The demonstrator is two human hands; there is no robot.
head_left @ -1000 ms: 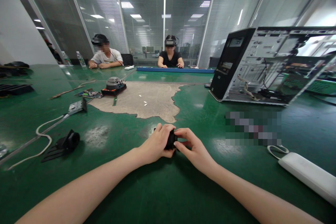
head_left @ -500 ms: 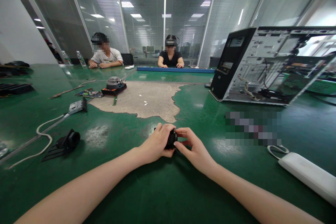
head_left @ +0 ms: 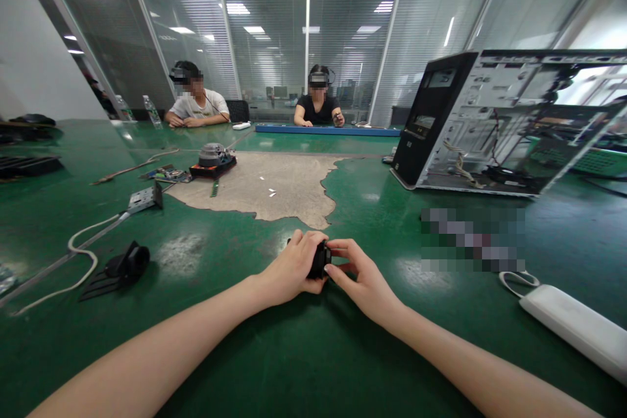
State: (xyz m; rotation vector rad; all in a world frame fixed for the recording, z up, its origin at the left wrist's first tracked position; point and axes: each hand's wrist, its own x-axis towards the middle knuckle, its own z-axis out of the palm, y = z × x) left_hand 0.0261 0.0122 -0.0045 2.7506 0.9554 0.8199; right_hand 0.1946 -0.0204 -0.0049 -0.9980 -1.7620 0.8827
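My left hand [head_left: 300, 265] is closed around a small black object with a ridged, rounded end [head_left: 321, 260], just above the green table in front of me. Much of this object is hidden under the fingers, so its kind cannot be told. From the other side, my right hand [head_left: 356, 268] pinches its right end between thumb and fingertips. Beyond the hands lies a bare, worn patch [head_left: 294, 189] of the tabletop with small white scraps [head_left: 272, 192] on it.
An open computer case [head_left: 441, 124] stands at right, near a white power strip [head_left: 573, 326]. To the left lie a black plastic duct [head_left: 128, 262], a metal bracket [head_left: 145, 197], a CPU cooler [head_left: 214, 158] and a circuit board [head_left: 170, 174]. Two people sit across the table.
My hands and the black object look almost unmoved. Across the table, the person in black has raised one hand off the tabletop.
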